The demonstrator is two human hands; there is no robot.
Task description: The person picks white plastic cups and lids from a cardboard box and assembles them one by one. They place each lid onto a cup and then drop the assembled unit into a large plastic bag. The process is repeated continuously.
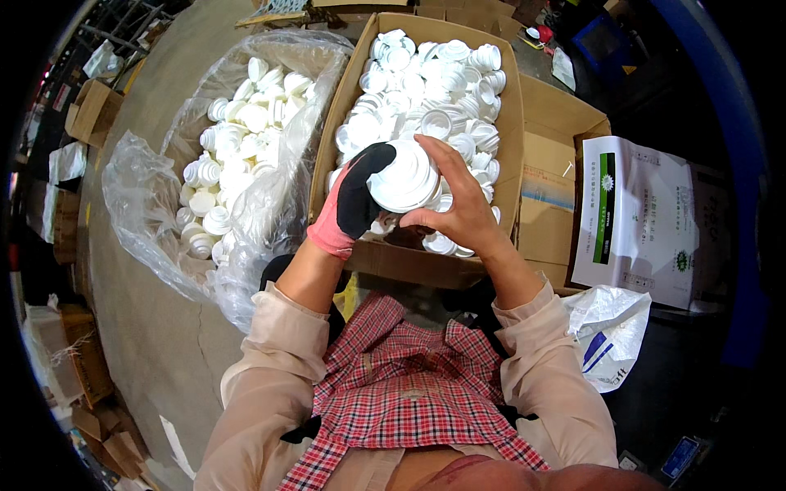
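1. Gripping a round white lid (403, 178) btwn both hands: L hand (366, 192) on its left edge, R hand (463, 196) on its right, thumb low and fingers up top. Can't tell if it's 1 pc or a few stacked.
2. L hand wears a black & pink glove (329, 222); R hand is bare. Both are curved round the edge.
3. Held lid sits above the near part of a cardboard box (409, 262), directly in front of the person.
4. Box is full w/ loose white lids (409, 74), lying at all angles, some nested.
5. Left of box: clear plastic bag (141, 217), open at top, w/ a pile of creamier lids (254, 116).
6. Right of box: 2nd cardboard box (542, 227), flap up, & next to it a white printed sheet (639, 233) w/ green strip.
7. Below that sheet, a crumpled white sack (618, 331) w/ blue marks.
8. Person has a red plaid apron (409, 417) over beige sleeves (274, 352), pushed up the forearms.
9. Grey floor (180, 352) shows at left.
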